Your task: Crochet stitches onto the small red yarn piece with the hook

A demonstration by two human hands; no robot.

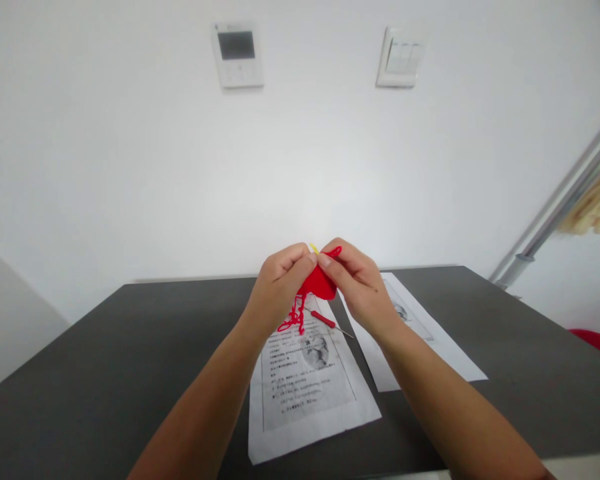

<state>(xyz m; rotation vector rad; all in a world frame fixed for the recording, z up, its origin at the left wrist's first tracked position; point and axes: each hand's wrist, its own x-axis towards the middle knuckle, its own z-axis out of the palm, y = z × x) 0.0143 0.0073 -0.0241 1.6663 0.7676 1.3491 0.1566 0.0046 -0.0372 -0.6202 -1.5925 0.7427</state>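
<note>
Both hands meet above the table, pinching a small red fabric piece [319, 285] between them. My left hand [283, 275] grips its left upper edge with thumb and forefinger. My right hand [355, 277] is closed on its right upper edge, close to the left fingertips. A short yellow strip [314, 249] pokes up between the fingertips, and a red cord loop [335, 251] sticks out by the right hand. Tangled red cords [295, 319] dangle below the piece. Beneath lies a red-handled tool [323, 319] with a thin metal shaft; its tip is too small to make out.
A printed sheet [310, 407] lies under the hands on the dark table [130, 373]. Another printed sheet [430, 347] is to its right. The white wall behind carries an intercom panel [238, 57] and a light switch [401, 57]. A metal pole [555, 213] leans at right.
</note>
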